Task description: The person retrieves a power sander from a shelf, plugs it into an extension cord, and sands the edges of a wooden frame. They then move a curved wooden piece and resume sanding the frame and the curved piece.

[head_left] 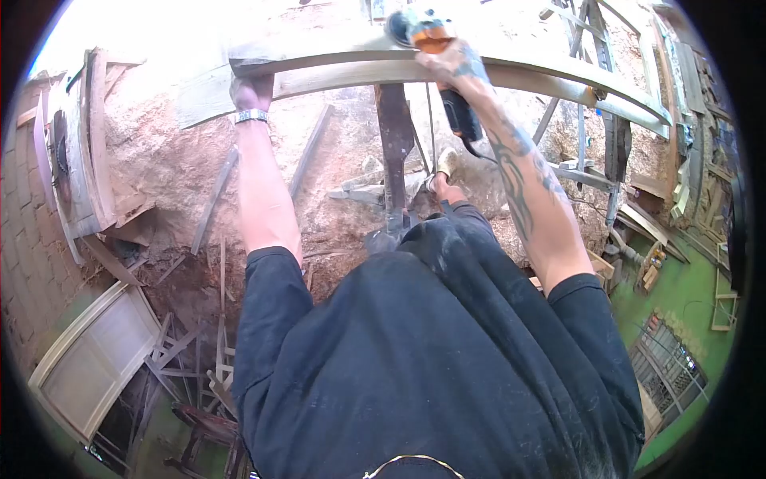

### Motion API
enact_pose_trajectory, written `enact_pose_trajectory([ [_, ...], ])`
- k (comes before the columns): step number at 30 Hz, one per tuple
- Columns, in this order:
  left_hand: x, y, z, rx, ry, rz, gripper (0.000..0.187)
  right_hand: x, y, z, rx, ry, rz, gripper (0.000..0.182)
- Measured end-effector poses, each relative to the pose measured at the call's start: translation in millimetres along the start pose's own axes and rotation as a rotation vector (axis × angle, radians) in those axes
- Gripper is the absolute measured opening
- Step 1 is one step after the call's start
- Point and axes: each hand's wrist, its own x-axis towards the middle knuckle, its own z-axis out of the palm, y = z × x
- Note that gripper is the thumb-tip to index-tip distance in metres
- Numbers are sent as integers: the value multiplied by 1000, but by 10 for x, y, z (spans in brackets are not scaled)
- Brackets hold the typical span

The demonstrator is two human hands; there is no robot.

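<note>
A long curved wooden piece (335,76) runs across the top of the head view, resting on a dark upright stand (395,152). My left hand (252,92), with a metal bracelet at the wrist, grips the lower edge of the wood at the left. My right hand (453,65) holds an orange and black angle grinder (431,36), its head pressed on top of the wood and its black handle hanging below my wrist. My tattooed right forearm reaches up from the right. My dark shirt fills the bottom of the view.
Sawdust covers the ground (175,152) below. A wooden frame (88,144) stands at the left, a white panelled door (96,359) lies bottom left beside scrap slats. Metal trestle legs (582,160) and stacked timber (678,184) stand at the right, on a green floor (686,295).
</note>
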Motion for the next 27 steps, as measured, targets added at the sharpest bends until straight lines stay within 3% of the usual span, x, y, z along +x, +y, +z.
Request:
enact_pose_trajectory([
  [1,-19,4,47,0,5,5,42,74,-217,1,7,-161,193,47],
  [5,74,-25,-128,2,56,-4,42,80,-700,234,59,-132,-27,44],
  [7,176,-44,-282,-51,52,-14,42,106,-889,324,5,-153,-4,44],
  [8,200,-64,-337,150,-14,52,42,115,-867,407,38,-125,-70,44],
  [11,303,-2,-536,-266,-295,-132,43,14,-989,351,60,-121,-86,45],
  [12,304,0,-525,-289,-261,-126,44,-7,-976,363,121,-125,-106,44],
  [13,249,-8,-391,-72,-80,-51,46,55,-916,450,116,-120,-101,44],
  [15,361,3,-617,-206,-260,-119,46,-11,-978,335,93,-104,-90,45],
  [19,279,25,-425,-107,-80,-74,42,73,-487,237,39,-141,-37,40],
  [20,251,37,-399,-169,-171,-103,40,27,-419,123,17,-132,7,40],
  [25,245,39,-378,-132,-94,-79,40,-58,124,-233,-68,-2,116,46],
  [27,222,51,-352,-131,-84,-73,39,-15,315,-472,-102,-108,269,53],
])
